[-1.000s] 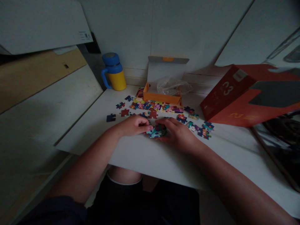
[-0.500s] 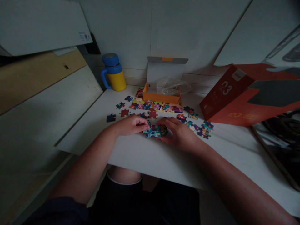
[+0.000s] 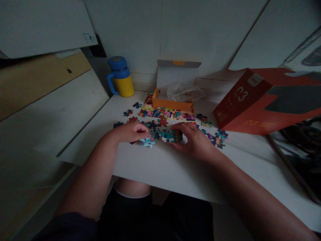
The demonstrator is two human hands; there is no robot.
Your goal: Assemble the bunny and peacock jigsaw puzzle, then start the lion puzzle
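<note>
My left hand (image 3: 130, 131) rests on the white table (image 3: 160, 164) with its fingers curled, pinching a teal jigsaw piece (image 3: 147, 142) at its fingertips. My right hand (image 3: 194, 140) is closed round a small joined cluster of teal and blue pieces (image 3: 170, 135), thumb below, fingers over the top. The two pieces lie a short gap apart. Behind them a joined strip of colourful puzzle (image 3: 167, 114) lies in front of an open orange box (image 3: 173, 103). Loose pieces (image 3: 217, 139) are scattered to the right and to the left (image 3: 128, 112).
A yellow mug with a blue lid (image 3: 121, 78) stands at the table's back left. A crumpled clear plastic bag (image 3: 184, 92) sits in the orange box. A large red carton (image 3: 263, 100) lies at the right, a dark object (image 3: 301, 147) beside it. White panels lean on the wall.
The hands have drawn apart: my left hand moved left with one teal piece, while the right hand stays on the joined cluster, shifted slightly back.
</note>
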